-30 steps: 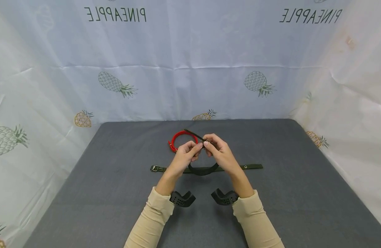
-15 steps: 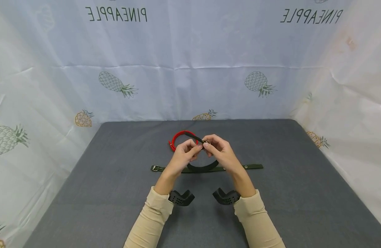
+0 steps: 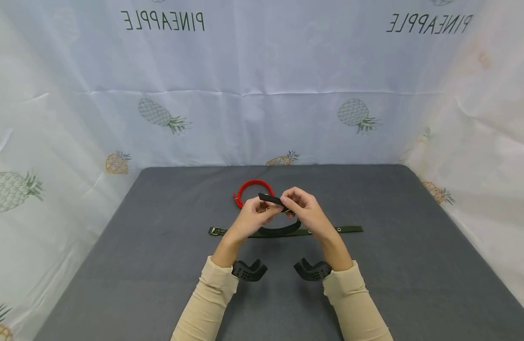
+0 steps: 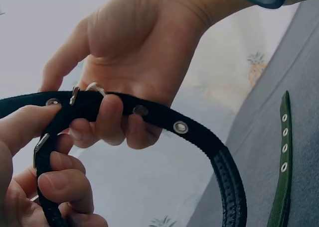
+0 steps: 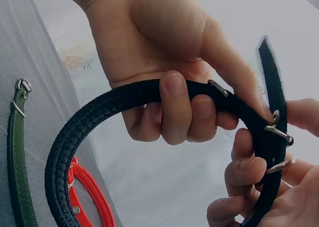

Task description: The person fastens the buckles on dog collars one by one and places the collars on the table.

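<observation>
Both hands hold a black collar [image 3: 281, 231] bent into a loop, with a padded stitched band, metal eyelets and a buckle. My left hand [image 3: 251, 220] grips the strap beside the buckle, its thumb on the overlapped part. With thumb and forefinger my right hand [image 3: 302, 208] pinches the strap just right of it, other fingers curled round the band. The free end [image 3: 268, 198] sticks out leftward above my left hand. In the right wrist view, the buckle [image 5: 279, 135] lies between the hands, the pointed tip [image 5: 266, 48] rising past it.
A red collar [image 3: 254, 182], fastened in a ring, lies behind the hands on the grey table [image 3: 168, 265]. A green strap collar [image 3: 350, 228] lies straight across under the hands, buckle to the left, eyelets to the right. Printed curtains [image 3: 262, 123] stand behind and beside the table.
The black collar's free end has swung down toward my left hand and now shows its flat face. My left thumb and the right fingers have shifted slightly at the buckle.
</observation>
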Demonstrator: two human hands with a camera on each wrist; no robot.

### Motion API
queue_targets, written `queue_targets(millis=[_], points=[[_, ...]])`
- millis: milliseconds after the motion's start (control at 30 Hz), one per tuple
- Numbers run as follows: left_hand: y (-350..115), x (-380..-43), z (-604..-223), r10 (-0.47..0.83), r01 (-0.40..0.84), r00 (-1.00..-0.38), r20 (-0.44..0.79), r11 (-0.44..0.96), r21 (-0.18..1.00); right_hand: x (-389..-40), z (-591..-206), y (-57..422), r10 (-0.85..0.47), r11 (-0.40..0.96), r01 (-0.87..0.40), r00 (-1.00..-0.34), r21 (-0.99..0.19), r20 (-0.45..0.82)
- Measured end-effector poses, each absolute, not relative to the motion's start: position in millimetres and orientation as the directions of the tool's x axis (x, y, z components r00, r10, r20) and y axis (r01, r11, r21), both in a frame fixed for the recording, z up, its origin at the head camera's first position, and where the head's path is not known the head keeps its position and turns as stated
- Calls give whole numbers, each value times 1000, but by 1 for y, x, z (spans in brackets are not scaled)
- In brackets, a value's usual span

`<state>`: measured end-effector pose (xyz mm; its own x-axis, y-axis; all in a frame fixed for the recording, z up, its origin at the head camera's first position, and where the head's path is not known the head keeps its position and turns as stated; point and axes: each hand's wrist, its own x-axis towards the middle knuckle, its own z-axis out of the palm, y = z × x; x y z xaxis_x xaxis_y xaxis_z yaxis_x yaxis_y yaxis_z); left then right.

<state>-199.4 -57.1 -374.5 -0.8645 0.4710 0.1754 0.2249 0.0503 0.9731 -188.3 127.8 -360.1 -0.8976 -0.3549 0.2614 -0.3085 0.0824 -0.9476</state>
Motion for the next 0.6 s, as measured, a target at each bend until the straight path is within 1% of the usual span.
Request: queue_targets(millis=[133,433,600], points=[[-60,-202,-376,492,236,-853,174,65,970,-190,-362,127,-354,80,-313,-896,-946,267],[-67,-203,-374,481,175,-872,87,140,975,-191,-362,126,-317,92,-255,-924,-962,215],[-69,-204,-373,463,184,-881,97,147,972,-192,-362,127,-318,67,-239,-925,-969,206]])
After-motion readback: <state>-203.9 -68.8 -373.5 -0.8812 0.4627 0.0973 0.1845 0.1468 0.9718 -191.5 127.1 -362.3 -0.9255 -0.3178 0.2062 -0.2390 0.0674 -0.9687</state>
